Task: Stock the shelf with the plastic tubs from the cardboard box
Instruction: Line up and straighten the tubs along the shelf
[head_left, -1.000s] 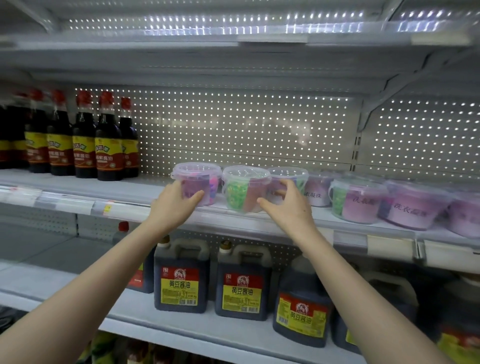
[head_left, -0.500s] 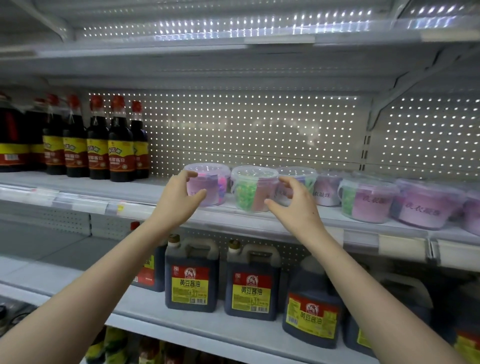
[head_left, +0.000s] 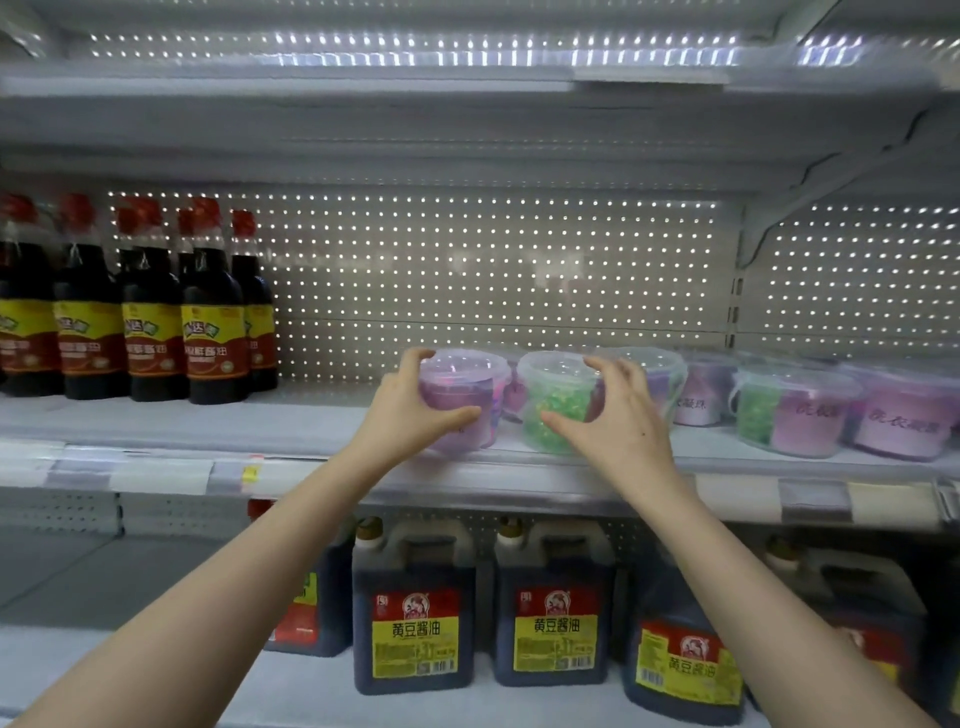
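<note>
1. Dark yellow-labelled jugs (head_left: 414, 608) stand one level below.
2. Left hand (head_left: 410, 410) curls thumb and fingers round the clear plastic tub of purple beads (head_left: 457, 402); right hand (head_left: 621, 431) clasps the clear plastic tub of green beads (head_left: 558, 402) likewise.
3. Both stand side by side near the front of the grey metal shelf (head_left: 156, 423), apparently being aligned with the row of tubs (head_left: 789, 410) rightward.
4. Cardboard box: not in view.

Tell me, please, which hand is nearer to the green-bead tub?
Right. The right hand grips the green-bead tub; the left hand holds the purple tub beside it, to its left.
</note>
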